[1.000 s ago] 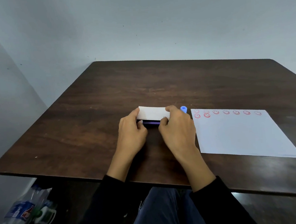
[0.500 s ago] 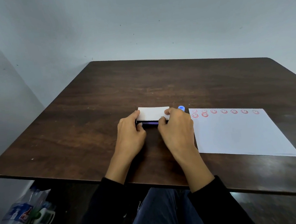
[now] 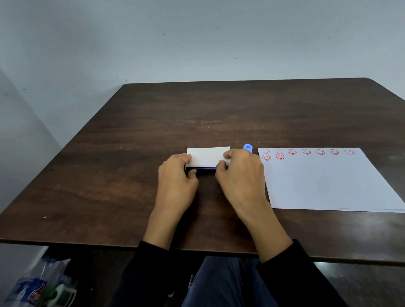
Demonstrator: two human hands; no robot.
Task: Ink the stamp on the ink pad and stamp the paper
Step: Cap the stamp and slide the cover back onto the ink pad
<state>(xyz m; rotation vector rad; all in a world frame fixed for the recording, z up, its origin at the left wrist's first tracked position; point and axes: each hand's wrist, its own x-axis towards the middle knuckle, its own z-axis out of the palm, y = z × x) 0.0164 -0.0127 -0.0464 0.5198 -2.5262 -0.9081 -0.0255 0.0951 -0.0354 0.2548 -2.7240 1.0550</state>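
Note:
The ink pad (image 3: 206, 159) is a small flat box with a white lid and a dark base showing a purple strip at its front. It lies mid-table. My left hand (image 3: 177, 179) grips its left end and my right hand (image 3: 241, 174) grips its right end, fingers on the lid. The lid looks slightly raised at the front. A blue stamp (image 3: 248, 147) peeks out just behind my right hand, touched by neither hand as far as I can tell. The white paper (image 3: 323, 183) lies to the right, with red smiley prints along its top edge.
The dark wooden table (image 3: 125, 158) stands against a grey wall. On the floor at the lower left lie plastic bottles (image 3: 31, 297). My legs are under the near table edge.
Both hands stay on the ink pad. The lid looks a little lower than a second ago; the view has shifted slightly.

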